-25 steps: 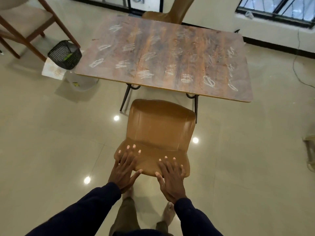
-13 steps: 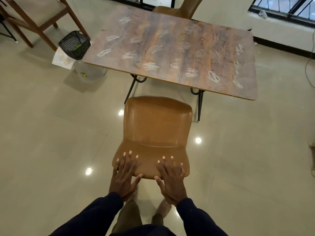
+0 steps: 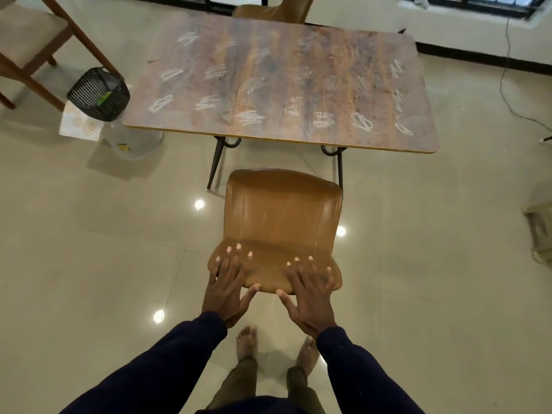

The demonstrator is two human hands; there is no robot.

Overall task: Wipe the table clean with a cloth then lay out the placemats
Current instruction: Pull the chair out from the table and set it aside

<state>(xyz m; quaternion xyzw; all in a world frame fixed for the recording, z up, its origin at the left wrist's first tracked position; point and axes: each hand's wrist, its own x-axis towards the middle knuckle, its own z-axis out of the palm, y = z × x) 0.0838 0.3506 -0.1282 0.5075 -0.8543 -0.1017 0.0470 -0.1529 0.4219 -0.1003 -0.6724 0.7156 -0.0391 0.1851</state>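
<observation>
I see the rectangular brown wood-grain desk (image 3: 280, 82) ahead on a glossy beige tiled floor (image 3: 89, 249), its matte top scrawled with white marks. Near it stands a smooth tan moulded chair (image 3: 282, 216). The left hand (image 3: 227, 289) and right hand (image 3: 310, 297) lie flat on the chair's rounded backrest, fingers straight and spread. A black wire basket (image 3: 98, 94) sits by the desk's left corner.

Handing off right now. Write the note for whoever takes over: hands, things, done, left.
Left hand: open, fingers flat on the backrest of the brown chair. Right hand: open, flat beside it on the same backrest. Neither holds anything.
Table: beyond the chair, its top covered in white scribbles, not wiped.
Cloth, placemats: none identifiable; a patterned sheet by the black wire basket, left of the table, cannot be told.
Done: nothing. Left: get a cloth, wipe, lay placemats.
</observation>
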